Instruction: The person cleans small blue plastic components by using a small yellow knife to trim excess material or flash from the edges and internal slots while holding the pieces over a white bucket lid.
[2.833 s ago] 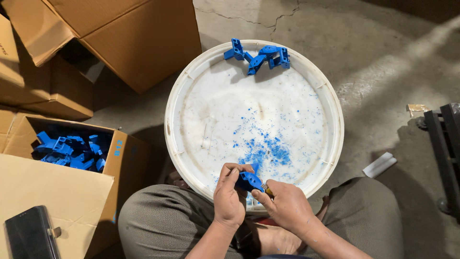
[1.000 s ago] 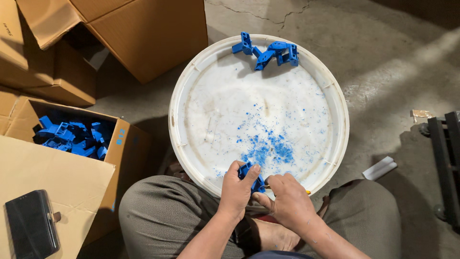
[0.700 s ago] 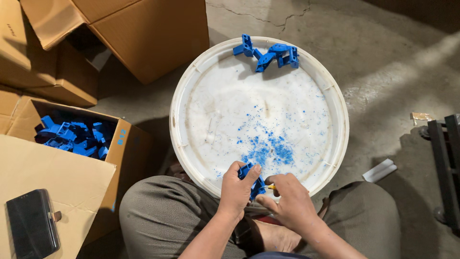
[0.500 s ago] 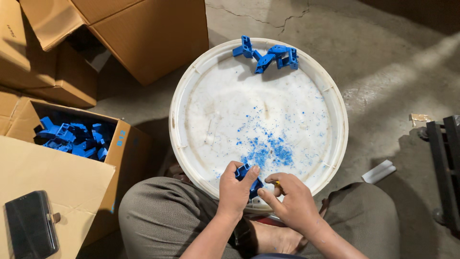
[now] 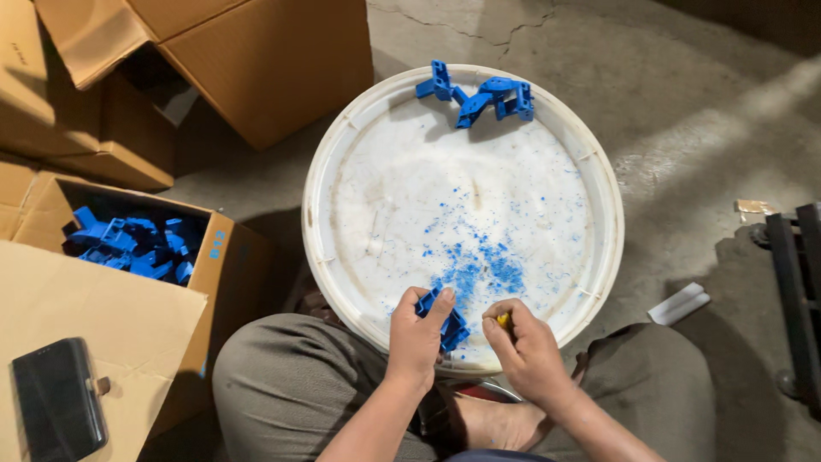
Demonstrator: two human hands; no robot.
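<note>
My left hand (image 5: 416, 340) grips a small blue plastic part (image 5: 447, 321) over the near rim of a round white lid (image 5: 368, 197). Right beside it, my right hand (image 5: 523, 347) is closed around a small tool with a yellow tip (image 5: 504, 321), held close to the part. Blue shavings (image 5: 479, 269) lie scattered on the lid just beyond my hands. A few more blue parts (image 5: 479, 92) sit together at the lid's far rim.
An open cardboard box (image 5: 214, 248) at my left holds several blue parts (image 5: 128, 244). Larger cardboard boxes (image 5: 256, 60) stand at the far left. A dark phone (image 5: 56, 411) lies on a box flap. A black frame (image 5: 795, 299) stands at the right on the concrete floor.
Both hands stay at the lid's near rim. The blue part has been turned slightly in my left hand, and the right hand has shifted a little to the right.
</note>
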